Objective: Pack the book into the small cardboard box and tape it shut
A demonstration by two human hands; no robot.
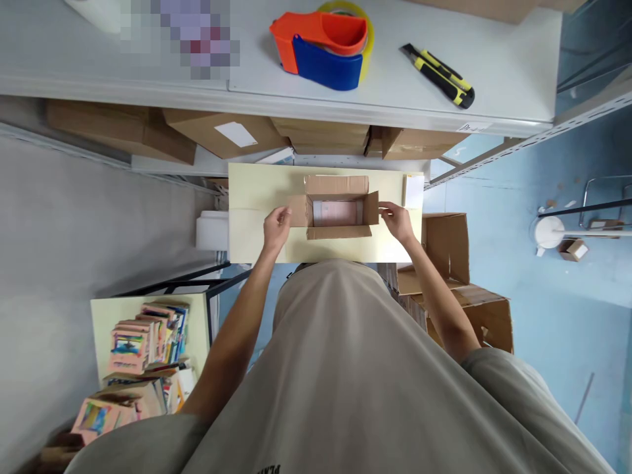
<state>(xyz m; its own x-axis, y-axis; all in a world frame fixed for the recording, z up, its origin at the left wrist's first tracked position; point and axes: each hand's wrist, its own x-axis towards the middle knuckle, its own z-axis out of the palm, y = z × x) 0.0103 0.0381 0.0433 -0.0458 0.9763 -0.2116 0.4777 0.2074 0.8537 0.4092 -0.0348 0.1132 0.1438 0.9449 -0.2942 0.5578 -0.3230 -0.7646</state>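
A small cardboard box (339, 233) stands on the pale yellow table with its flaps folded outward. Inside it lies a flat pinkish item (338, 212) with greyish ends; its kind cannot be made out. My left hand (277, 229) is closed at the outer edge of the left flap (298, 210), fingers pinched together. On the other side, my right hand (397, 222) has curled fingers, with thumb and forefinger at the edge of the right flap (370, 209).
On the shelf above are an orange and blue tape dispenser (320, 52) and a yellow-black utility knife (439, 76). White paper (413, 191) lies at the table's right end. Stacked books (131, 345) are at lower left; open cartons (444, 253) stand right.
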